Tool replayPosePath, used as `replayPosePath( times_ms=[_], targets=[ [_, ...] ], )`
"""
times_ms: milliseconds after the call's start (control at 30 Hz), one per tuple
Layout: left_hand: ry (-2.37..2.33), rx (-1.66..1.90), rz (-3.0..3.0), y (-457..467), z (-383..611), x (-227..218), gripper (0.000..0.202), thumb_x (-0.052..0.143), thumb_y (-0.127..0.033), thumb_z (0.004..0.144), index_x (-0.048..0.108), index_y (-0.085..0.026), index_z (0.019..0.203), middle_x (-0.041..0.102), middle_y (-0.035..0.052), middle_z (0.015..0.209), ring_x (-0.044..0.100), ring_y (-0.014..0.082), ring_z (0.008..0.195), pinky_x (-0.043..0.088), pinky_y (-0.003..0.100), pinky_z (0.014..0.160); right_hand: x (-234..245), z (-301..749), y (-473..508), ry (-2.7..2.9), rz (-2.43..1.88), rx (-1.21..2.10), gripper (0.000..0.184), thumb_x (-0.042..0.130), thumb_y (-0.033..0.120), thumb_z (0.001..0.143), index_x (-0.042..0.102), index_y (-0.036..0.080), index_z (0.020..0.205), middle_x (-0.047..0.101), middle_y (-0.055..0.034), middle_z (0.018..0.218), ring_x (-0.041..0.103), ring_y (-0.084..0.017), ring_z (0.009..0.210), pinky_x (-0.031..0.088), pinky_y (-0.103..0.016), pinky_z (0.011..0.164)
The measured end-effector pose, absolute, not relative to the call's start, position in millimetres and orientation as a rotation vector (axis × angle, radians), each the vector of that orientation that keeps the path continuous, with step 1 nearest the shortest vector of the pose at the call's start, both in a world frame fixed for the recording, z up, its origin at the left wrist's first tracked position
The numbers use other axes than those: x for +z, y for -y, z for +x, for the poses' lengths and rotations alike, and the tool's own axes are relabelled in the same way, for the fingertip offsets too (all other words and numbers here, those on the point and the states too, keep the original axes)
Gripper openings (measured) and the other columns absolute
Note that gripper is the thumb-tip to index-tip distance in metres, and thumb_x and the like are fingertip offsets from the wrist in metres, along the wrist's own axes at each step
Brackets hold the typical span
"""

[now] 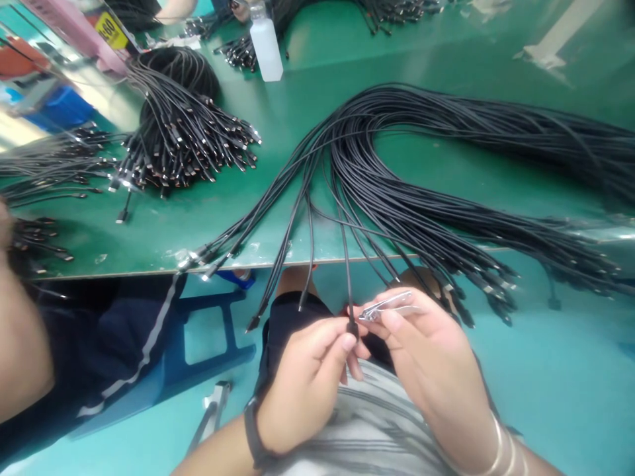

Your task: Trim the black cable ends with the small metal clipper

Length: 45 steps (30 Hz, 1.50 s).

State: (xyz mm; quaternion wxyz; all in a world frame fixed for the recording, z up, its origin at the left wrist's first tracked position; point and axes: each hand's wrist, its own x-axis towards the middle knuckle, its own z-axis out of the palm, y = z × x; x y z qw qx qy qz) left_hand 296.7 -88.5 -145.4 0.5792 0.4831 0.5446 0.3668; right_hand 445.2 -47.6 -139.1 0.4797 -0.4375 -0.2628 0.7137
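Note:
My left hand (317, 370) is closed on the black plug end of a cable (349, 284), pinching it between thumb and fingers just in front of the table edge. Close beside it, my right hand (426, 357) pinches a small silver nail clipper (389, 306), its jaws next to the cable where it enters the plug. That cable runs up to a large bundle of black cables (397, 106), which bends across the table. Many of the bundle's plug ends hang over the near edge around my hands.
A second heap of black cables (183, 125) lies on the green table (307, 59) at left. Behind it stand a white bottle (266, 49) and a blue bin (64, 109). A co-worker's arm (22, 330) is close at left, by a blue stool (208, 330).

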Motion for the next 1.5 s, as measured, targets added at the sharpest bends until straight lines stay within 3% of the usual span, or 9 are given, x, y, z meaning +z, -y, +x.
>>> replayPosePath(
  times_ms=[167, 433, 567, 667, 800, 1500],
  targets=[
    [-1.27, 0.862, 1.215, 88, 295, -146, 0.028, 0.043, -0.031, 0.101, 0.064, -0.019, 0.087, 0.063, 0.0003, 0.074, 0.058, 0.0095, 0.061, 0.048, 0.022, 0.062, -138, 448, 49, 0.739, -1.066, 1.745, 0.006, 0.072, 0.026, 0.087, 0.068, 0.023, 0.089, 0.073, -0.0012, 0.082, 0.069, -0.015, 0.073, 0.059, -0.027, 0.066],
    [-1.296, 0.817, 1.134, 90, 293, -146, 0.029, 0.045, -0.036, 0.101, 0.065, -0.021, 0.086, 0.061, -0.0015, 0.068, 0.056, 0.008, 0.059, 0.046, 0.019, 0.058, -132, 445, 47, 0.807, -1.129, 1.688, 0.003, 0.072, 0.024, 0.088, 0.069, 0.024, 0.086, 0.073, 0.0027, 0.074, 0.07, -0.01, 0.068, 0.057, -0.015, 0.063],
    [-1.254, 0.818, 0.965, 88, 294, -145, 0.031, 0.049, -0.04, 0.098, 0.067, -0.019, 0.085, 0.061, -0.001, 0.064, 0.054, 0.0075, 0.053, 0.044, 0.018, 0.052, -138, 445, 48, 0.751, -1.184, 1.659, 0.007, 0.074, 0.029, 0.086, 0.069, 0.025, 0.089, 0.074, 0.0017, 0.079, 0.073, -0.014, 0.074, 0.061, -0.023, 0.072],
    [-1.177, 0.833, 0.732, 84, 296, -142, 0.026, 0.064, -0.041, 0.089, 0.064, -0.017, 0.08, 0.061, -0.0014, 0.061, 0.053, 0.0072, 0.046, 0.041, 0.017, 0.044, -142, 445, 49, 0.667, -1.16, 1.663, 0.008, 0.074, 0.03, 0.086, 0.069, 0.025, 0.09, 0.072, 0.0015, 0.08, 0.074, -0.017, 0.077, 0.063, -0.029, 0.074],
    [-1.206, 0.92, 0.572, 81, 299, -141, 0.03, 0.081, -0.032, 0.073, 0.055, -0.017, 0.071, 0.056, -0.0068, 0.054, 0.05, 0.0051, 0.039, 0.038, 0.014, 0.038, -142, 442, 51, 0.7, -1.081, 1.698, 0.006, 0.072, 0.028, 0.088, 0.069, 0.023, 0.09, 0.071, 0.0003, 0.084, 0.072, -0.015, 0.081, 0.062, -0.027, 0.077],
    [-1.411, 0.965, 0.749, 88, 302, -143, 0.03, 0.078, -0.036, 0.078, 0.054, -0.019, 0.071, 0.059, -0.0068, 0.053, 0.054, 0.0063, 0.044, 0.041, 0.016, 0.046, -138, 439, 56, 0.775, -1.171, 1.65, 0.009, 0.071, 0.033, 0.088, 0.069, 0.025, 0.09, 0.069, 0.001, 0.085, 0.071, -0.013, 0.077, 0.061, -0.024, 0.073]
  ],
)
